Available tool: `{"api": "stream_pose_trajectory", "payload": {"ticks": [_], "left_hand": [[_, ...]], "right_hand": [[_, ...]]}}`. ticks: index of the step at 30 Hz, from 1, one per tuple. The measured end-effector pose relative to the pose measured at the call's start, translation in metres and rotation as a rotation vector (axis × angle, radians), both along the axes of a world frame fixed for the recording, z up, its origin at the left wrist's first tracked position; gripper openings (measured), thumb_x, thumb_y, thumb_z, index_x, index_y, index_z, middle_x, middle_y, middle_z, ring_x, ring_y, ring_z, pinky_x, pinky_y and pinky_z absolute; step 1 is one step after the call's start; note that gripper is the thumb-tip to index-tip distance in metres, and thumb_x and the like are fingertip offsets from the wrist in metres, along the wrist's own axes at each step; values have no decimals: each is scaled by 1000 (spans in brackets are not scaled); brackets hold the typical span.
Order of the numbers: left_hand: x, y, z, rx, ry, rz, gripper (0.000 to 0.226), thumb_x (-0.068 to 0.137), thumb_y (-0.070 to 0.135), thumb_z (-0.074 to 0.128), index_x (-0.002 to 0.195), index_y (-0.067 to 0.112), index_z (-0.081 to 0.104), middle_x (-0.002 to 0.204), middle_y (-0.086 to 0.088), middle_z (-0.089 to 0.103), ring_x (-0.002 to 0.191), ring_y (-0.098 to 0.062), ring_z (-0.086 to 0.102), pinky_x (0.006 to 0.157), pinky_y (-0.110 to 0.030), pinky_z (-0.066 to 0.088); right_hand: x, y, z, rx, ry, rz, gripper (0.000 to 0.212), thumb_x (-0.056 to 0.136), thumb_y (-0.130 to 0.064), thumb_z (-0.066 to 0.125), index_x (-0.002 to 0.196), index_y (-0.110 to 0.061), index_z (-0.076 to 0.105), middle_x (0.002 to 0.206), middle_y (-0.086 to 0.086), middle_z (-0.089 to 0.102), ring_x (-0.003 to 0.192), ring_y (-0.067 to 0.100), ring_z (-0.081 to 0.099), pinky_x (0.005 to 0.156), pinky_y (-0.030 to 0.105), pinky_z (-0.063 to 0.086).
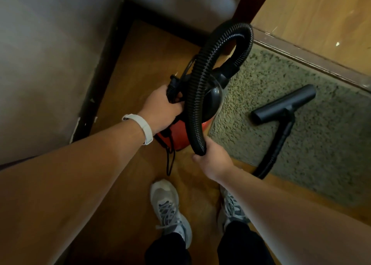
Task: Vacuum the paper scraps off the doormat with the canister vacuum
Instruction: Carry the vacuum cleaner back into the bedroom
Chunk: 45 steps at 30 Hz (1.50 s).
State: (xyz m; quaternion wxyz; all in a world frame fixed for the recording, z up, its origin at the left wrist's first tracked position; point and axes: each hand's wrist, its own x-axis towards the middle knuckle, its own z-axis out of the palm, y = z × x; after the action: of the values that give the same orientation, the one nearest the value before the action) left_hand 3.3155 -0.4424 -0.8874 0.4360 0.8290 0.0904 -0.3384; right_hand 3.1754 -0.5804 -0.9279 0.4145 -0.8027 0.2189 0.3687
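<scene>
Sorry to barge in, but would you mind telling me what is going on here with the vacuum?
A person stands on the wooden floor beside the doormat. Their left hand grips a black part at the top of the red canister vacuum, and their right hand holds the looped black hose. The nozzle lies on the mat, unheld. I can make out no paper scraps on the mat.

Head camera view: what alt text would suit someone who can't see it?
Seen from above, a person's left hand grips a red-and-black canister vacuum while the right hand holds its looping black hose. The nozzle lies on a speckled doormat.
</scene>
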Motion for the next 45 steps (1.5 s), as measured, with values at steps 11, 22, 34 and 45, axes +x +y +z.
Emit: {"api": "stream_pose_trajectory", "payload": {"ticks": [11, 22, 34, 45], "left_hand": [[-12, -46, 4, 285, -127, -183, 47, 80, 25, 73, 123, 28, 55, 114, 3, 67, 102, -23, 64, 84, -36, 53], [-2, -46, -9, 481, -84, -318, 38, 82, 39, 67, 115, 24, 57, 100, 2, 63, 89, -25, 61, 76, -34, 51], [-31, -48, 111, 300, -61, -70, 31, 80, 38, 66, 108, 28, 57, 98, 6, 67, 92, -18, 63, 83, -36, 52], [-40, -56, 332, 145, -114, -51, 17, 79, 30, 69, 94, 28, 61, 85, 8, 68, 80, -11, 64, 66, -29, 49]], "right_hand": [[11, -76, 67, 18, -126, -236, 23, 84, -38, 69, 95, -24, 53, 74, 3, 60, 60, 22, 58, 52, 41, 45], [-8, -106, 62, -82, -109, -276, 31, 77, -57, 67, 88, -29, 59, 66, 2, 61, 57, 23, 59, 51, 40, 46], [14, -111, 205, -29, -212, -111, 28, 81, -50, 69, 97, -29, 60, 64, -1, 58, 54, 13, 55, 51, 37, 44], [34, -137, 423, -131, -284, 97, 30, 81, -37, 74, 103, -24, 57, 78, -6, 62, 69, 13, 62, 60, 34, 54]]}}
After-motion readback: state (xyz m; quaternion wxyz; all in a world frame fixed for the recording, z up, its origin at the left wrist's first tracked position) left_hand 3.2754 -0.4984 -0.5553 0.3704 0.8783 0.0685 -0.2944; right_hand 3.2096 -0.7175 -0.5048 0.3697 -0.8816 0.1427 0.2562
